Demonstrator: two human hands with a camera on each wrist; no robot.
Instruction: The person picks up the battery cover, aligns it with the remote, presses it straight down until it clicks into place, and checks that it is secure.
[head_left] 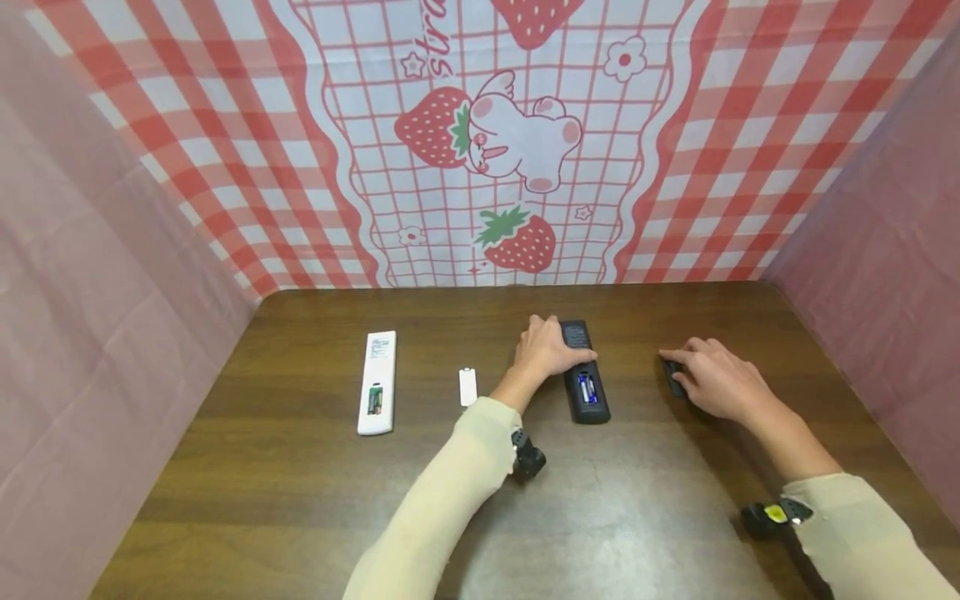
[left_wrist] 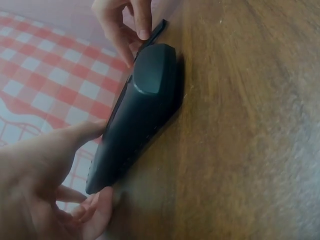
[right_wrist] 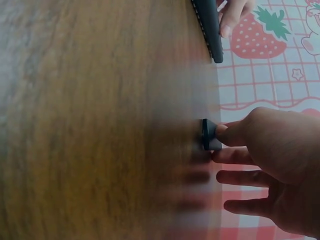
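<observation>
A black remote control [head_left: 592, 413] lies face down on the table, its battery compartment uncovered and blue batteries [head_left: 587, 388] showing inside. My left hand [head_left: 540, 350] grips it by its far half, thumb over the back and fingers at the side; the left wrist view shows this remote [left_wrist: 137, 115] end-on. To the right, my right hand [head_left: 720, 381] pinches a small black battery cover [head_left: 672, 379] between thumb and index finger. In the right wrist view this cover [right_wrist: 212, 137] is at the tabletop, the other fingers spread beside it.
On the left lies a white remote control [head_left: 378, 362], its compartment uncovered with green batteries [head_left: 375, 400] visible. A white battery cover [head_left: 468, 387] rests between it and my left forearm. Behind the wooden table [head_left: 300, 500] hangs a strawberry-print cloth [head_left: 517, 242]; pink cloths flank both sides.
</observation>
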